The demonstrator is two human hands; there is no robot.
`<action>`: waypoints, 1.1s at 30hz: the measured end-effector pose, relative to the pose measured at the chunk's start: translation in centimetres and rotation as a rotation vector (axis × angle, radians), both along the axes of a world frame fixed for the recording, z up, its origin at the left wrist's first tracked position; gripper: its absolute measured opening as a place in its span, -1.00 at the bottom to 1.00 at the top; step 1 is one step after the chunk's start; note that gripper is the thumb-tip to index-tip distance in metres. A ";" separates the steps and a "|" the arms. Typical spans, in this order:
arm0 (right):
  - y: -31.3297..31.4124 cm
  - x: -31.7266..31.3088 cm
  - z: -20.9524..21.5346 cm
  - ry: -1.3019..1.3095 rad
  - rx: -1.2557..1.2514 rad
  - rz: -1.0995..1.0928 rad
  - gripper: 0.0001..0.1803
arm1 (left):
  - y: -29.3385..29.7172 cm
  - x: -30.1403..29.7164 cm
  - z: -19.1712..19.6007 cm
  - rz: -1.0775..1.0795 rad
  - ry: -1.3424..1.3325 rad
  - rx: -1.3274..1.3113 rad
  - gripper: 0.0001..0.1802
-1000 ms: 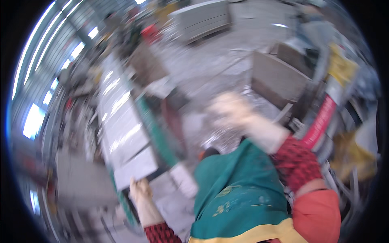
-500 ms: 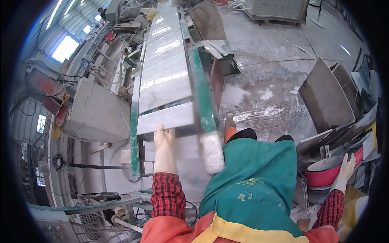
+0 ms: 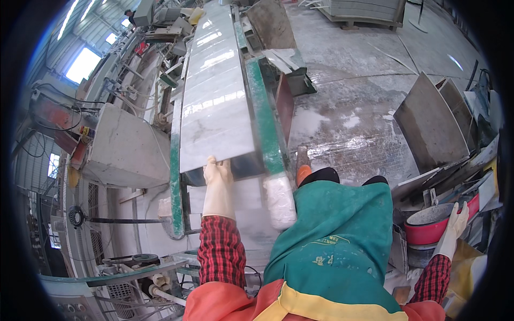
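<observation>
In a pale glove, my left hand [image 3: 218,179] is at the near edge of a white stone slab [image 3: 217,142] on a long conveyor. Its fingers are bent over that edge. The slab lies against a row of similar polished pieces running away from me. At the far right, my gloved right hand [image 3: 454,230] is next to a red basin [image 3: 428,227], its fingers stretched out along the basin's side. Whether the palm presses on the basin cannot be made out.
A green rail [image 3: 262,115] flanks the conveyor, with a white wrapped pad [image 3: 279,202] at its near end. Left of it stands a large pale block [image 3: 128,147]. Brown stone sheets [image 3: 432,123] lean at right. A wet floor [image 3: 353,112] lies between.
The near slab has slid away from me along the conveyor with my left hand, and the dark gap beyond it has closed. My right hand has hardly moved.
</observation>
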State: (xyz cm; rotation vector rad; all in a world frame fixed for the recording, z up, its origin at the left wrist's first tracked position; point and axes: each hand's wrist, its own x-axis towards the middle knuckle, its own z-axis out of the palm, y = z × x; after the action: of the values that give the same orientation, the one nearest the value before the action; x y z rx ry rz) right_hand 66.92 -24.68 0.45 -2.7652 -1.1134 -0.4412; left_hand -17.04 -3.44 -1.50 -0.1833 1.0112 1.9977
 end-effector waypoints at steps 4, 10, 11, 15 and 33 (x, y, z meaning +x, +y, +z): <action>-0.4 0.1 -0.2 -0.037 -0.008 0.000 -0.41 | 0.3 0.3 -0.2 0.002 -0.003 0.032 -0.60; -0.4 -0.9 -0.5 -0.055 0.008 -0.008 -0.41 | 0.1 0.4 -0.3 -0.021 0.036 0.027 -0.59; -0.3 -1.1 -0.5 -0.057 0.013 -0.001 -0.42 | 0.2 0.3 -0.3 -0.031 0.034 0.026 -0.58; -0.4 -1.7 -0.3 -0.067 0.011 0.009 -0.43 | 0.9 0.6 -0.4 -0.003 0.007 -0.025 -0.57; 0.7 -5.7 2.8 0.025 -0.035 -0.086 -0.42 | -0.3 0.5 1.9 -0.141 0.238 -0.349 -0.65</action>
State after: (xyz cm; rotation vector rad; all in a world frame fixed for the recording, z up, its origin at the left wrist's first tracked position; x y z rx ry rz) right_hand 61.21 -23.98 3.29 -2.8490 -1.0091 -0.3996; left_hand -16.57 -3.73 0.36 -0.0594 1.4819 1.7318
